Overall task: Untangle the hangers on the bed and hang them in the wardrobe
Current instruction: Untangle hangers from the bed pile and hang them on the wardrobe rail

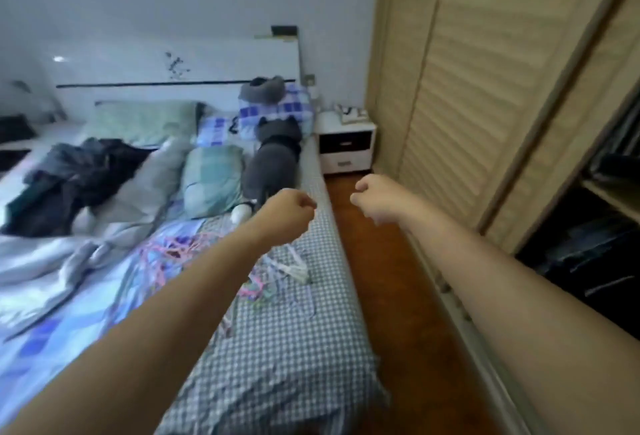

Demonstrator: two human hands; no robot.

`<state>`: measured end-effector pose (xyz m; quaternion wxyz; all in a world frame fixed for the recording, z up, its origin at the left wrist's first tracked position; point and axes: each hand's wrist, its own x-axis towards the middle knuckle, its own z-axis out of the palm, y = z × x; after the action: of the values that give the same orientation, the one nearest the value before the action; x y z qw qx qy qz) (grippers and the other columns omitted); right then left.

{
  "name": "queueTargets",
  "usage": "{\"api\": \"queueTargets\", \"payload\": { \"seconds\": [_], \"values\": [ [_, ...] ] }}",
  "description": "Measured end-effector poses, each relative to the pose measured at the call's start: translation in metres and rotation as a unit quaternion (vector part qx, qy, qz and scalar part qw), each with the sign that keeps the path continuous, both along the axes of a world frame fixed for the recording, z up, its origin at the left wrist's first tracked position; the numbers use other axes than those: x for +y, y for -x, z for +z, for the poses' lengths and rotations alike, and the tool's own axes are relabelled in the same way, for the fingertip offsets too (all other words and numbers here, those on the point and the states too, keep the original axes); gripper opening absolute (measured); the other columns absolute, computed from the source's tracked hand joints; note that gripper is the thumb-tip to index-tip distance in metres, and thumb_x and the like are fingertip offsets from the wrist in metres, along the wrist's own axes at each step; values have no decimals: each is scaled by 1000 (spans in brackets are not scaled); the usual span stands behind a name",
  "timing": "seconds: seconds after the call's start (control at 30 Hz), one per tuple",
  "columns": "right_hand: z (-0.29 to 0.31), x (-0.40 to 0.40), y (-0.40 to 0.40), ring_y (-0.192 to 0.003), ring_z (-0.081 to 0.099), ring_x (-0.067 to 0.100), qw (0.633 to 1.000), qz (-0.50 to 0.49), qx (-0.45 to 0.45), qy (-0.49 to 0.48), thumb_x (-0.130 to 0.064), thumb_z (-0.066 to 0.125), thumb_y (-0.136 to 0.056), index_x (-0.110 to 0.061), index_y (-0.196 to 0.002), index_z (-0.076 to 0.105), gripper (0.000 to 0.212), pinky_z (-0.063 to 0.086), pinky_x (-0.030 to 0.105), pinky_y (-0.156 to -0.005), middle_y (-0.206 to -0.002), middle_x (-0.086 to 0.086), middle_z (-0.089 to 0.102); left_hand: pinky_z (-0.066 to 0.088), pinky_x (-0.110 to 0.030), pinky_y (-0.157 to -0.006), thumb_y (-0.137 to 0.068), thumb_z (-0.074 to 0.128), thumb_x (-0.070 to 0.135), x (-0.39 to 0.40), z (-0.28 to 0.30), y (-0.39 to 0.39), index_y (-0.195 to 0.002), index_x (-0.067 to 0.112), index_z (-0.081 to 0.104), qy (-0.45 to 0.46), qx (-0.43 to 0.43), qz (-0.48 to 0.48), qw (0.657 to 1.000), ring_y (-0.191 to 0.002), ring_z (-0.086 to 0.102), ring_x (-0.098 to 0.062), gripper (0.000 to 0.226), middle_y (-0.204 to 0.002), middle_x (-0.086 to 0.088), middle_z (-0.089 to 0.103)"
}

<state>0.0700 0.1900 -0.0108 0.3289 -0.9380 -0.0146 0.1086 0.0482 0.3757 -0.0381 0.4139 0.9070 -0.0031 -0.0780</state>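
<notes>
**Both fists raised, hangers untouched on bed**

Left hand (289, 214) and right hand (375, 200): both arms stretched forward, fingers curled into fists, nothing in either. Fists close together but apart, left over the bed's right edge, right over the wooden floor (398, 296).

Hangers (180, 247): tangled pile of pink, white and pale wire shapes on the checked sheet (294, 348), below and left of the left forearm, partly hidden by it.

Bed (322, 226) also carries a rumpled quilt, dark clothes at far left, pillows, grey plush toy (273, 154) at far end.

Wardrobe (485, 88): right side, louvred sliding door; open section near right shows dark clothes inside
</notes>
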Motion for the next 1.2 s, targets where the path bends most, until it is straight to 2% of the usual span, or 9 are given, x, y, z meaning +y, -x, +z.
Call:
{"api": "queueTargets", "payload": {
  "seconds": [0.43, 0.5, 0.53, 0.57, 0.63, 0.73, 0.93, 1.07, 1.2],
  "values": [
    [-263, 328, 64, -55, 23, 21, 956, 101, 265, 67, -15, 45, -102, -18, -74, 36, 30, 24, 39, -59, -67, 8, 35, 47, -26, -59, -93, 52, 9, 347, -260, 176, -79, 16, 58, 126, 300, 284, 902, -68, 58, -21, 17, -79, -13, 58],
    [-292, 333, 77, -53, 21, 21, 944, 75, 314, 76, -13, 44, -102, -36, -77, 40, 33, 22, 38, -56, -64, 6, 31, 50, -31, -65, -88, 59, 15, 364, -272, 182, -73, 18, 61, 134, 317, 289, 894, -73, 59, -22, 15, -75, -6, 60],
    [-305, 336, 81, -56, 24, 22, 937, 59, 340, 62, -13, 44, -101, -17, -111, 52, 14, 23, 39, -58, -66, 8, 32, 47, -34, -63, -78, 65, 23, 374, -279, 180, -65, 18, 63, 144, 330, 289, 887, -66, 57, -21, 14, -68, -4, 59],
    [-320, 336, 81, -58, 25, 22, 933, 35, 353, 53, -13, 45, -100, -21, -95, 15, 31, 25, 40, -60, -70, 9, 33, 43, -36, -59, -69, 67, 29, 380, -285, 178, -58, 18, 64, 159, 337, 297, 879, -59, 53, -19, 16, -60, -3, 56],
    [-344, 337, 76, -56, 26, 22, 920, 12, 387, 53, -14, 44, -100, -26, -75, 39, 29, 29, 41, -63, -70, 4, 33, 44, -31, -52, -80, 68, 19, 394, -303, 169, -62, 13, 67, 179, 343, 321, 864, -53, 52, -19, 19, -59, -8, 58],
    [-373, 345, 54, -56, 37, 22, 906, -42, 419, 31, -13, 45, -100, -15, -123, 57, 27, 37, 39, -62, -73, 2, 41, 44, -24, -48, -98, 54, 2, 406, -313, 152, -90, 0, 64, 214, 361, 355, 836, -57, 52, -22, 13, -71, -13, 59],
    [-408, 383, 15, -56, 42, 20, 871, -137, 470, -40, -27, 49, -103, -10, -103, 52, 18, 41, 33, -52, -74, 7, 45, 42, -18, -40, -100, 49, 1, 422, -322, 132, -85, 3, 65, 215, 371, 405, 807, -42, 59, -14, 22, -72, -13, 63],
    [-445, 410, 3, -113, 55, 28, 810, -190, 527, -172, -29, 58, -98, -10, -142, 45, 49, 52, 41, -99, -132, 12, 53, 38, -17, -43, -100, 45, 0, 426, -327, 123, -88, 5, 64, 229, 374, 450, 778, -38, 59, -10, 23, -64, -7, 64],
    [-455, 428, -5, -100, 64, 29, 743, -239, 571, -256, -4, 56, -97, -3, -122, 54, 25, 54, 41, -86, -109, 16, 62, 41, -23, -56, -100, 45, 3, 427, -327, 115, -98, 7, 64, 233, 385, 463, 764, -48, 62, -15, 19, -76, -9, 64]
  ]
}}
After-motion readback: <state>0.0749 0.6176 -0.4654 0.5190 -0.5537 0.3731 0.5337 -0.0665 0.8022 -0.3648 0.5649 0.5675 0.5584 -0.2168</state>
